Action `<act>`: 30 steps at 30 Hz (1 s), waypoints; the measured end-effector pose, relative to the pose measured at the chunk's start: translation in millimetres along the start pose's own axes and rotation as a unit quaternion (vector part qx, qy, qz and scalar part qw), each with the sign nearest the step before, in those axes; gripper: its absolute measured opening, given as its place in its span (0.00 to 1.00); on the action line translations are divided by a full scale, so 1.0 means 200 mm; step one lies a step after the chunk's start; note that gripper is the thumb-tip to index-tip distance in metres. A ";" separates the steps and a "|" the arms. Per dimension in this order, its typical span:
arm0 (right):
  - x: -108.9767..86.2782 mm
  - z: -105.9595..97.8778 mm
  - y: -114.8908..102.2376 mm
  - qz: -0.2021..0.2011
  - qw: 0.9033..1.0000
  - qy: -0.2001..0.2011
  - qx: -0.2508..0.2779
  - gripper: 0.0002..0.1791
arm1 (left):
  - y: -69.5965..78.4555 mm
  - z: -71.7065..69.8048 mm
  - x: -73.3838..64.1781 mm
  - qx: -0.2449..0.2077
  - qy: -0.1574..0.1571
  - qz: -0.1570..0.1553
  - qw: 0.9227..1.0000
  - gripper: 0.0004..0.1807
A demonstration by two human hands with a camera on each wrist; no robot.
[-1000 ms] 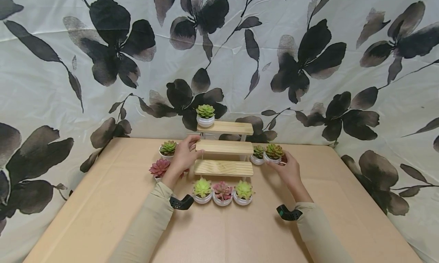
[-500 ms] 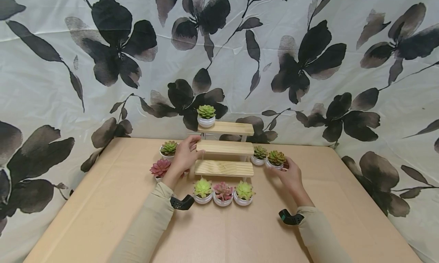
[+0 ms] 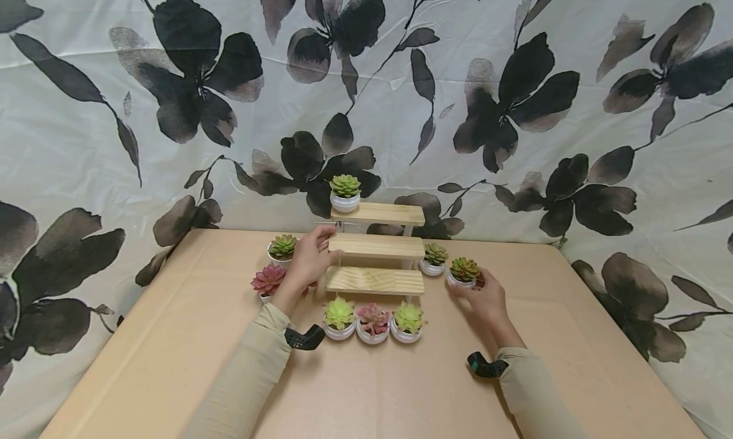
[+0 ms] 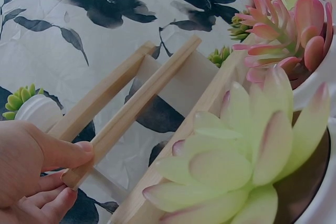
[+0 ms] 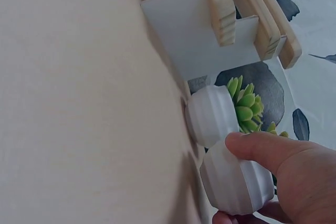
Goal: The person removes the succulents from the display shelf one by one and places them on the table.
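A tiered wooden stand (image 3: 375, 280) with white supports rises mid-table. My left hand (image 3: 309, 261) pinches the left end of its middle step (image 4: 131, 111), thumb on top and fingers beneath in the left wrist view. On the right, my right hand (image 3: 487, 296) grips a small white pot (image 5: 236, 177) holding a green succulent (image 3: 464, 269) with reddish tips. Thumb and fingers lie around the pot's side. Another white-potted green succulent (image 3: 435, 254) stands between that pot and the stand. On the top step's left end sits a potted green succulent (image 3: 345, 188).
In front of the stand, two pale green succulents (image 3: 339, 312) flank a pink one (image 3: 373, 319). Left of it are a green succulent (image 3: 283, 247) and a dark pink one (image 3: 268, 280), partly behind the left arm. A floral cloth (image 3: 401, 121) hangs behind the table.
My right hand has shifted slightly right and toward me with its potted succulent, opening a gap from the neighbouring pot. The left hand keeps its hold on the stand.
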State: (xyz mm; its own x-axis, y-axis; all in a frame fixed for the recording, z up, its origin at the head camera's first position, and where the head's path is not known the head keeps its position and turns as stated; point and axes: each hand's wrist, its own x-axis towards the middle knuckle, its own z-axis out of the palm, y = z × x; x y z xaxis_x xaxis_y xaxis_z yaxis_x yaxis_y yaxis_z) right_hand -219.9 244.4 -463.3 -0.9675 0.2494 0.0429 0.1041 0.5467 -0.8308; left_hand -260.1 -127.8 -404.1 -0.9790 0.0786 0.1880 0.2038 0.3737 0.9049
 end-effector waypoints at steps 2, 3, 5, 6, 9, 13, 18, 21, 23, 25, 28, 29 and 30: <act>0.00 0.00 0.01 0.000 1.000 0.000 -0.003 0.42 | 0.00 0.00 0.00 -0.001 0.001 0.000 1.000 0.27; 0.00 0.00 0.02 -0.001 1.000 0.000 -0.007 0.42 | 0.00 0.00 0.00 -0.001 0.001 0.001 1.000 0.27; 0.00 0.00 0.03 -0.001 1.000 0.001 -0.011 0.42 | 0.00 0.00 0.00 -0.002 0.000 0.000 1.000 0.27; 0.00 0.00 0.03 -0.001 1.000 0.001 -0.013 0.42 | 0.00 0.00 0.00 -0.003 0.000 0.000 1.000 0.27; 0.01 0.00 0.04 0.000 1.000 0.000 -0.014 0.41 | 0.00 0.00 0.00 -0.004 0.000 -0.003 1.000 0.27; 0.01 -0.01 0.04 0.003 1.000 -0.008 -0.020 0.42 | 0.00 0.00 0.00 -0.005 -0.002 -0.002 1.000 0.27; 0.02 -0.03 0.04 0.012 0.999 -0.017 -0.027 0.45 | 0.00 0.00 0.01 -0.004 -0.004 -0.004 1.000 0.27; 0.02 -0.04 0.03 0.018 0.999 -0.018 -0.020 0.47 | 0.00 0.00 0.01 -0.001 -0.005 -0.008 1.000 0.27; 0.03 -0.04 0.02 0.017 1.000 -0.018 -0.014 0.48 | 0.00 0.00 0.01 0.002 -0.005 -0.009 1.000 0.27; 0.03 -0.05 0.01 0.012 1.000 -0.016 -0.008 0.47 | 0.00 0.00 0.01 0.003 -0.004 -0.009 1.000 0.27; 0.03 -0.07 -0.01 0.001 1.000 -0.011 0.003 0.46 | -0.01 0.00 0.01 0.002 -0.004 -0.007 1.000 0.27; 0.03 -0.08 -0.01 -0.001 1.000 -0.010 0.006 0.46 | -0.01 0.00 0.01 0.002 -0.004 -0.006 1.000 0.27; 0.03 -0.08 -0.02 -0.004 1.000 -0.009 0.007 0.46 | -0.01 0.00 0.01 0.002 -0.004 -0.006 1.000 0.27</act>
State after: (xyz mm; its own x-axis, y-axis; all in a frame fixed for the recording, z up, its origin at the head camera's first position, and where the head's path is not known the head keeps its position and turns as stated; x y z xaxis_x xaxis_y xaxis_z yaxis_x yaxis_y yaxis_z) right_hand -221.5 256.6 -451.1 -0.9724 0.2300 0.0399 0.0925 0.5367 -0.8387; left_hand -261.5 -128.2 -404.9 -0.9814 0.0809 0.1740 0.1918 0.3778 0.9058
